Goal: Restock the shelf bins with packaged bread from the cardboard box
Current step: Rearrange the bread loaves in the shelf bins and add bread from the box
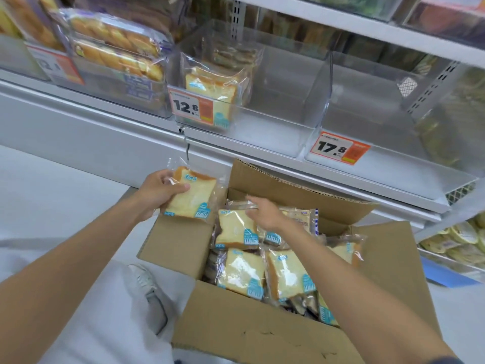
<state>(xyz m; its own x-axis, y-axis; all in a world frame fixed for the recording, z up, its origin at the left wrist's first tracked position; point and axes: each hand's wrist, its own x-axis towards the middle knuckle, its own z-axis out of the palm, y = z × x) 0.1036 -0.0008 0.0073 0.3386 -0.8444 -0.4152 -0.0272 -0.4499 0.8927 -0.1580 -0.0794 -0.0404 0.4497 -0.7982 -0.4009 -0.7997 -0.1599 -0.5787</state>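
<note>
Bread fills the open cardboard box (pixel 262 334), packet upon packet of sliced loaf in clear wrap. The left hand (pixel 154 190) grips one bread packet (pixel 191 195), thumb across its face and fingers curled behind, holding it above the box's left flap (pixel 178 243). The right hand (pixel 265 215) reaches into the box, fingers on the wrapper of another packet (pixel 236 228); whether they pinch it I cannot tell. Above, the clear bin (pixel 262 137) tagged 12.8 holds a few matching packets (pixel 210 95) at its left side.
</note>
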